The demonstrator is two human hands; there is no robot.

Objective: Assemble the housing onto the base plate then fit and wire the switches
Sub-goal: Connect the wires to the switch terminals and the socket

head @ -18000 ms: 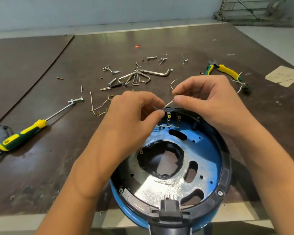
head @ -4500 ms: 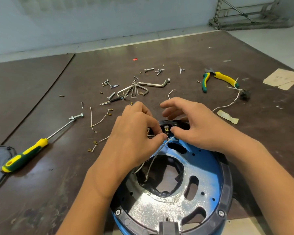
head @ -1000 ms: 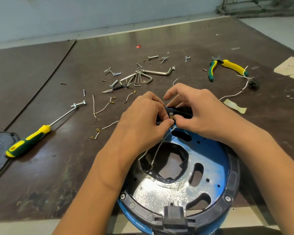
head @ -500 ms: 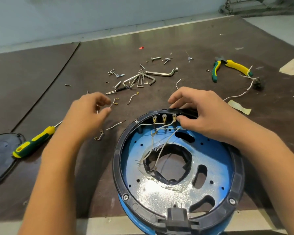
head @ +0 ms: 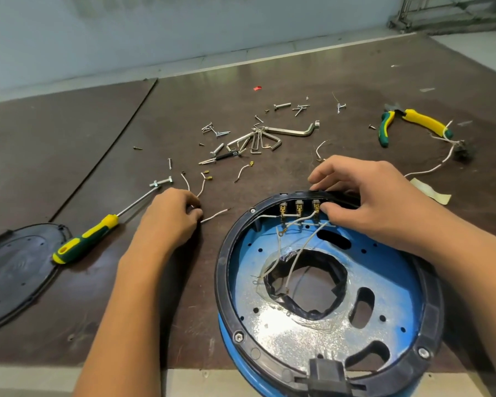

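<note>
I see the black housing [head: 221, 267] sitting on the blue base plate [head: 393, 276] at the near edge of the table [head: 189, 299], right of the middle. A black plug [head: 327, 373] sits on its near rim. Thin white wires [head: 295, 262] loop over the big hole in the middle. Three little switches [head: 299, 208] stand in a row on the far rim.

The right hand [head: 370, 204] hides the rim just beside them. Its fingers curl over the outside and its thumb is inside by the right switch, so it grips the housing.

The left hand [head: 169, 222] rests on the table left of the housing. Its fingers are bunched together, pinching the end of a short wire [head: 215, 216].

Farther left lie a screwdriver [head: 89, 239] and a black cover [head: 12, 276] at the left edge. Hex keys [head: 255, 141] and screws [head: 282, 106] lie farther back, and pliers [head: 413, 121] lie near the far right corner.
</note>
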